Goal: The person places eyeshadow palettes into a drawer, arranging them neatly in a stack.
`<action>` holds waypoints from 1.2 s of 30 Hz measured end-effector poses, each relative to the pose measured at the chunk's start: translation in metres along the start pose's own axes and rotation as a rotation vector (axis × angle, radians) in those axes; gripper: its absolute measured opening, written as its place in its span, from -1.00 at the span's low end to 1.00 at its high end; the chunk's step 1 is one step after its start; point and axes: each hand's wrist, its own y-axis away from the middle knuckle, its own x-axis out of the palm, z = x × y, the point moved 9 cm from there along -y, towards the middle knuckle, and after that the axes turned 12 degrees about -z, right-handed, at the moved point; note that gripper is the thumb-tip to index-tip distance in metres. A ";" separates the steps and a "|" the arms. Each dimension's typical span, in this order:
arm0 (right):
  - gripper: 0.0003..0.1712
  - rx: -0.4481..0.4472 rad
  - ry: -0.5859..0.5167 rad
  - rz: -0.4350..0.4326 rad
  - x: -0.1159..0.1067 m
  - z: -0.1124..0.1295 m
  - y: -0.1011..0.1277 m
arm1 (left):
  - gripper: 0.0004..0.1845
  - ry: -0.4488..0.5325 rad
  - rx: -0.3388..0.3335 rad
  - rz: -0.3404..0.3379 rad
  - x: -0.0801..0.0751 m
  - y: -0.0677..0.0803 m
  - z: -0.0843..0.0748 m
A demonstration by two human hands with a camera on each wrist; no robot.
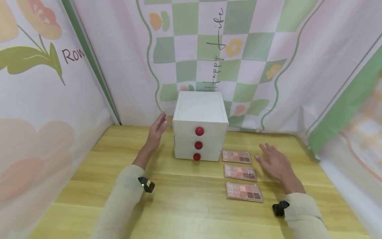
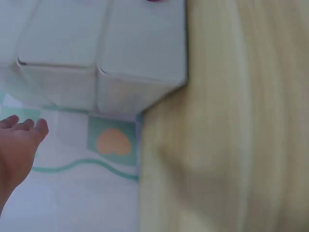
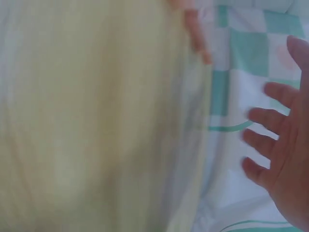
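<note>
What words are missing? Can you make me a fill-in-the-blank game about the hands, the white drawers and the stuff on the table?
1. The number of makeup palettes on the table is ____.
2. The round knobs on the white drawers are coloured ____.
3. The writing on the checked curtain says "Happy ____".
4. The left hand is holding ____.

Missing words: three; red; Life; nothing.

Upright white three-drawer box [image 1: 200,107], red-knobbed and closed, beside three flat pinkish palettes [image 1: 240,172]
</note>
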 end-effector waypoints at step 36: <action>-0.44 0.099 -1.013 0.141 0.000 0.210 -0.027 | -0.18 -0.031 -0.033 0.143 0.034 -0.038 -0.031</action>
